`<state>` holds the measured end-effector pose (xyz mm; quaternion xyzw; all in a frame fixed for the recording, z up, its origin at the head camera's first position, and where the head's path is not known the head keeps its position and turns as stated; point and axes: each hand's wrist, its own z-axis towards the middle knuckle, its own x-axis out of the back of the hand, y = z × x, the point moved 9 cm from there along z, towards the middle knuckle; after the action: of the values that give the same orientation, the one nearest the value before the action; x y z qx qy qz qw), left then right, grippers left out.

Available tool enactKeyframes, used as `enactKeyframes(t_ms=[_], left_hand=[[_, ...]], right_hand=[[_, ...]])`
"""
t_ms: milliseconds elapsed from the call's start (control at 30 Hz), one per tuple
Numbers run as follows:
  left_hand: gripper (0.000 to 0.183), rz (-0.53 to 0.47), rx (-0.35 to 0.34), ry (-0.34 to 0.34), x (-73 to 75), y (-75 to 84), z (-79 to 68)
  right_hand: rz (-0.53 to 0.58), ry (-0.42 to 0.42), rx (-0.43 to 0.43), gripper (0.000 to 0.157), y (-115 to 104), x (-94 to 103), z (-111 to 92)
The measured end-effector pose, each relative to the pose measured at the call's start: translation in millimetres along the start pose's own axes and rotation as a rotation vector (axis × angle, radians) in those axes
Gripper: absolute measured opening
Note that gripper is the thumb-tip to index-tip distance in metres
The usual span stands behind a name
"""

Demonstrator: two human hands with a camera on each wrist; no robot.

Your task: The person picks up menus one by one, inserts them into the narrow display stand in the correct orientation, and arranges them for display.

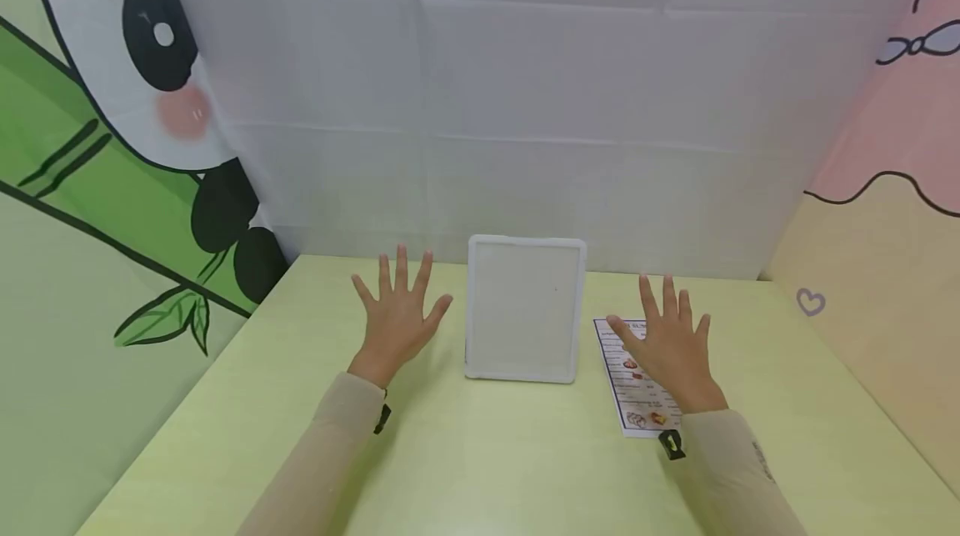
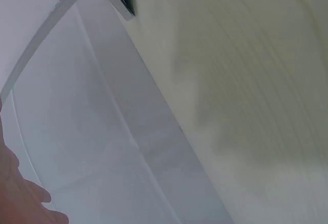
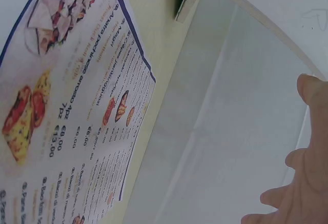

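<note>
Fingers spread, my left hand (image 1: 399, 315) hovers left of a white-framed board (image 1: 525, 311) that stands upright at the middle of the table. My right hand (image 1: 670, 348), also spread, is held over a printed menu sheet (image 1: 630, 386) to the right of the board and covers part of it. Neither hand holds anything. Pictures of food and lines of prices show on the menu (image 3: 66, 111) in the right wrist view. At that view's right edge are the right hand's fingers; the left hand (image 2: 25, 203) shows at the lower left of the left wrist view.
The pale yellow table (image 1: 480, 461) reaches back to a white creased sheet (image 1: 525, 102). A wall painted with a panda and bamboo (image 1: 112, 161) stands at the left. Another painted wall (image 1: 885, 286), pink and cream, closes off the right side.
</note>
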<state>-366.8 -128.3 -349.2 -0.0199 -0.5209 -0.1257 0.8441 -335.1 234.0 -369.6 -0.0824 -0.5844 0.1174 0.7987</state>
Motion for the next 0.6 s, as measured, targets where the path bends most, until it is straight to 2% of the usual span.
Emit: enactKeyframes(t_ms=[367,600], left_hand=[[0.071,-0.285,0.012,-0.027,1.3,2.2,5.4],[0.068,-0.453,-0.035,-0.02,6.7,9.0,8.3]], right_hand=[[0.054,-0.004,-0.005,0.084,3.2,7.4,-2.0],[0.134,-0.057,-0.025,0.08,9.0,5.5,-0.1]])
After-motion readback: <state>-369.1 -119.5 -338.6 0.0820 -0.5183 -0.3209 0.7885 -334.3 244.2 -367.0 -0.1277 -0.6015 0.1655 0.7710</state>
